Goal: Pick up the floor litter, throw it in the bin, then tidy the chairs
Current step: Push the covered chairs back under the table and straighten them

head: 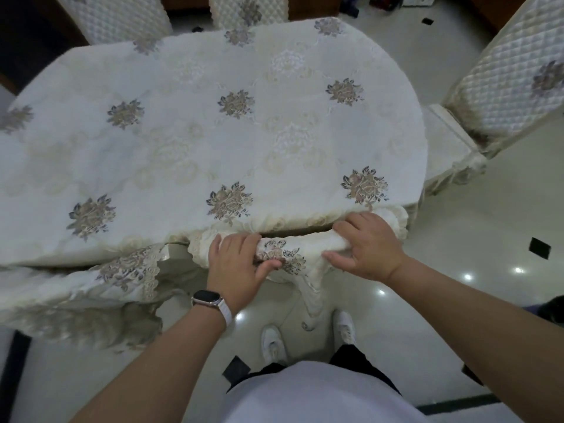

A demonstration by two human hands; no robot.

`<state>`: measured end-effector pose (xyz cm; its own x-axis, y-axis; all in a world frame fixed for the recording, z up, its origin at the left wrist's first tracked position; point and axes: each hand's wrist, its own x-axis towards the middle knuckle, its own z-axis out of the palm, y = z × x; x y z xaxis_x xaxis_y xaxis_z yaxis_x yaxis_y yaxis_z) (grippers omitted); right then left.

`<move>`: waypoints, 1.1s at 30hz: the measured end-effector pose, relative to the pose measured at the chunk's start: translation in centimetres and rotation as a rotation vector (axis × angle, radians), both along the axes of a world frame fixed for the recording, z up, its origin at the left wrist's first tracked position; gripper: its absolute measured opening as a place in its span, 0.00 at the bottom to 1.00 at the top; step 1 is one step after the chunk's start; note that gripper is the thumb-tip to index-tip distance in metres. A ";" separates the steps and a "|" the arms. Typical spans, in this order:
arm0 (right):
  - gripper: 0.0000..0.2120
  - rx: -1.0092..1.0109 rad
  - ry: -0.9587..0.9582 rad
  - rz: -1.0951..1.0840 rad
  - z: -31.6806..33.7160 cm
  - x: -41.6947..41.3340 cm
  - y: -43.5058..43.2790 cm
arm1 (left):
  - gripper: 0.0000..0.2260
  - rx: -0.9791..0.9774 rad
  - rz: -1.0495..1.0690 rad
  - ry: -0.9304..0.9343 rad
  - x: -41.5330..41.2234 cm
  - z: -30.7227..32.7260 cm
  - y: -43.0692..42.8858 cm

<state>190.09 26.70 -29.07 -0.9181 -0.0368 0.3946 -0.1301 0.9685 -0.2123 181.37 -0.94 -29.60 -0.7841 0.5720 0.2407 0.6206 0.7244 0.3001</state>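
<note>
At lower centre the left hand [236,264] and right hand [369,248] grip the chair [302,248] by its top rail, whose soft cover likely slips over a stiff, heavy frame.

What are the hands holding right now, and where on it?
The near chair, by the top edge of its fabric-covered back: left hand and right hand side by side, fingers curled over it.

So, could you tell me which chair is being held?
The near chair, at the table's near edge: left hand and right hand both grip its covered back. The far chairs and the right-side chair stand untouched.
</note>
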 end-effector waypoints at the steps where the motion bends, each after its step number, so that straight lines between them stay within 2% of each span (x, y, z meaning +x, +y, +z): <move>1: 0.28 -0.002 0.014 0.013 -0.2 -0.2 0.2 | 0.33 -0.005 -0.002 -0.001 -0.1 0.0 0.0; 12: 0.29 -0.065 0.193 0.032 -1.2 -1.4 0.3 | 0.31 -0.024 -0.028 0.103 -0.5 0.0 -0.3; 25: 0.29 -0.078 0.207 0.039 -1.3 -2.6 -2.5 | 0.32 -0.063 -0.021 0.112 -1.6 0.6 -3.0; 33: 0.30 -0.089 0.211 0.038 -1.3 -2.9 -3.1 | 0.32 -0.012 -0.013 0.072 -1.6 0.5 -3.6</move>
<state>187.19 23.55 -30.38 -0.8133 -0.0261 0.5813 -0.2163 0.9410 -0.2604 179.76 -4.49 -29.09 -0.7575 0.5852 0.2893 0.6497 0.7193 0.2461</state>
